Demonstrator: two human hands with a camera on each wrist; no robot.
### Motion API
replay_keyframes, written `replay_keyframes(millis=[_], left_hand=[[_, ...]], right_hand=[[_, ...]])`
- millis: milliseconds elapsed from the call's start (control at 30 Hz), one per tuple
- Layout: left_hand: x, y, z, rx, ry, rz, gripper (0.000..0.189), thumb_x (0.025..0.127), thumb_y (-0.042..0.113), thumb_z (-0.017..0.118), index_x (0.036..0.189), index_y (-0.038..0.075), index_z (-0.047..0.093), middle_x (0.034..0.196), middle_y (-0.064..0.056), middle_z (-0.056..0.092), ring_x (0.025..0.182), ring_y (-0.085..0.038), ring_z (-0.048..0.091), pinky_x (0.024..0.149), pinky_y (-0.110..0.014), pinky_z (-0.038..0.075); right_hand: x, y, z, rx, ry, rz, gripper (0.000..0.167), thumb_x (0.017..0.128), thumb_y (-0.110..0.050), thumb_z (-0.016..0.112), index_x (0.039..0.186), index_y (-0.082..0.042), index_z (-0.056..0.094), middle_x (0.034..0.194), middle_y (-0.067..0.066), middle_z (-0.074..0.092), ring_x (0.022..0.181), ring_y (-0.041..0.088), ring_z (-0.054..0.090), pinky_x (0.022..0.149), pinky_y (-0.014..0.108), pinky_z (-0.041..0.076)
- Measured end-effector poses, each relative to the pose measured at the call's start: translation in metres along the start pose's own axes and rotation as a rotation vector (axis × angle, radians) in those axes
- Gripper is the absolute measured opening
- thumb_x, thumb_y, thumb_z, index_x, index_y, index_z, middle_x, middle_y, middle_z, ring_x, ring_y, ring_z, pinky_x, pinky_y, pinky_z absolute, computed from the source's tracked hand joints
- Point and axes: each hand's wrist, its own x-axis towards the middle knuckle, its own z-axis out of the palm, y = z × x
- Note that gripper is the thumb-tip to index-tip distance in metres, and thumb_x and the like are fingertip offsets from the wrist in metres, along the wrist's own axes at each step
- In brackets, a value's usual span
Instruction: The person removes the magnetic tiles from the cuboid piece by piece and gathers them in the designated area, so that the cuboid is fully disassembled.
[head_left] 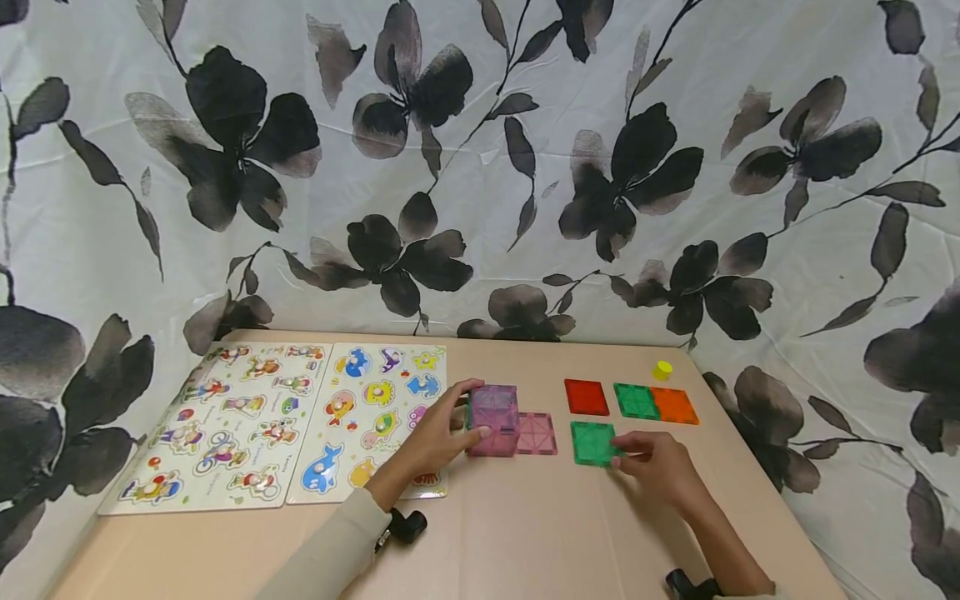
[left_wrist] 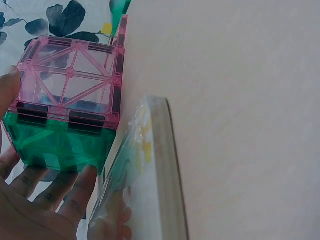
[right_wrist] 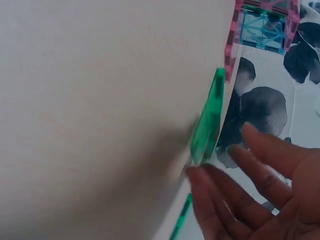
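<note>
2 picture boards (head_left: 217,429) crowd L hand (head_left: 435,437) on tabletop's (head_left: 517,517) L side; yellow peg (head_left: 662,370) nr far-R corner. I've L fingers clamped on tile box (head_left: 492,421), mid-tabletop; R-wrist cam adds box's blue panel (right_wrist: 262,30), hidden on head cam. R hand (head_left: 660,467) pinches green tile (head_left: 592,443). Also 1 red tile (head_left: 587,397), 1 pink tile (head_left: 537,433), 1 orange tile (head_left: 677,406), 1 2nd green tile (head_left: 636,401).

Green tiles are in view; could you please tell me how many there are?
3: the near green tile at the right hand, the far green tile beside the orange tile, and the green side tile of the box in the left hand. Others may be hidden.
</note>
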Motion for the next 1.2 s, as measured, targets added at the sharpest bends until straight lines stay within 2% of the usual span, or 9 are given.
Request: replay_keyframes(millis=[100,200,400,533,667,800,933,1033,1200], left_hand=[[0.000,0.000,0.000,-0.003,-0.004,0.000,0.074,0.098,0.025,0.079,0.159,0.034,0.040,0.164,-0.003,0.046,0.151,-0.027,0.047,0.117,-0.048,0.052],[0.000,0.000,0.000,-0.007,-0.006,0.001,0.074,0.098,0.025,0.079,0.160,0.033,0.040,0.164,-0.004,0.045,0.151,-0.027,0.047,0.117,-0.048,0.052],[0.000,-0.001,-0.001,-0.011,-0.007,0.012,0.075,0.098,0.022,0.078,0.161,0.028,0.039,0.164,-0.006,0.045,0.150,-0.029,0.048,0.116,-0.049,0.053],[0.000,-0.001,0.000,-0.015,-0.007,0.014,0.074,0.098,0.021,0.078,0.161,0.029,0.039,0.164,-0.005,0.046,0.149,-0.028,0.049,0.115,-0.047,0.053],[-0.001,-0.001,0.000,-0.013,-0.006,0.009,0.073,0.098,0.022,0.079,0.160,0.032,0.040,0.163,-0.005,0.046,0.148,-0.027,0.050,0.115,-0.047,0.053],[-0.001,0.000,0.001,-0.013,0.001,0.011,0.074,0.098,0.021,0.079,0.161,0.027,0.040,0.163,-0.006,0.046,0.149,-0.029,0.049,0.117,-0.050,0.052],[-0.001,0.001,0.001,-0.008,0.009,0.001,0.075,0.097,0.022,0.079,0.161,0.028,0.040,0.164,-0.004,0.046,0.151,-0.028,0.046,0.119,-0.050,0.050],[-0.001,0.001,0.000,-0.011,0.008,-0.005,0.074,0.097,0.024,0.080,0.160,0.033,0.040,0.164,-0.003,0.045,0.152,-0.028,0.046,0.119,-0.050,0.050],[-0.001,0.000,0.000,-0.018,0.004,-0.004,0.074,0.097,0.024,0.080,0.159,0.036,0.040,0.164,-0.004,0.045,0.151,-0.029,0.047,0.118,-0.050,0.050]], right_hand=[[0.003,-0.006,0.003,-0.069,0.038,-0.061,0.028,0.093,-0.014,0.082,0.120,-0.008,0.080,0.117,0.011,0.080,0.099,0.026,0.078,0.085,0.043,0.065],[0.010,-0.017,0.012,-0.075,0.042,-0.104,0.030,0.092,-0.014,0.083,0.121,-0.010,0.079,0.120,0.010,0.079,0.104,0.029,0.076,0.088,0.045,0.066],[0.036,-0.043,0.035,-0.091,-0.054,-0.225,0.048,0.088,-0.016,0.087,0.134,-0.019,0.074,0.137,0.007,0.072,0.126,0.035,0.065,0.103,0.056,0.060],[0.050,-0.053,0.050,-0.102,-0.115,-0.310,0.058,0.086,-0.011,0.089,0.140,-0.019,0.070,0.143,0.004,0.069,0.136,0.035,0.060,0.111,0.061,0.053],[0.059,-0.060,0.059,-0.124,-0.164,-0.364,0.060,0.084,-0.007,0.089,0.140,-0.015,0.070,0.140,0.005,0.070,0.134,0.032,0.059,0.112,0.060,0.052],[0.061,-0.063,0.064,-0.149,-0.158,-0.397,0.056,0.083,-0.005,0.089,0.135,-0.013,0.072,0.135,0.006,0.071,0.131,0.032,0.061,0.113,0.058,0.052],[0.061,-0.065,0.065,-0.140,-0.129,-0.380,0.052,0.080,-0.005,0.092,0.128,-0.015,0.074,0.120,0.003,0.071,0.114,0.024,0.063,0.100,0.045,0.058],[0.060,-0.064,0.064,-0.148,-0.108,-0.369,0.046,0.078,-0.005,0.093,0.119,-0.016,0.075,0.109,0.002,0.068,0.103,0.021,0.060,0.089,0.036,0.058],[0.056,-0.063,0.057,-0.118,-0.090,-0.343,0.036,0.079,0.000,0.091,0.102,-0.018,0.072,0.103,0.003,0.065,0.097,0.022,0.059,0.080,0.027,0.056]])
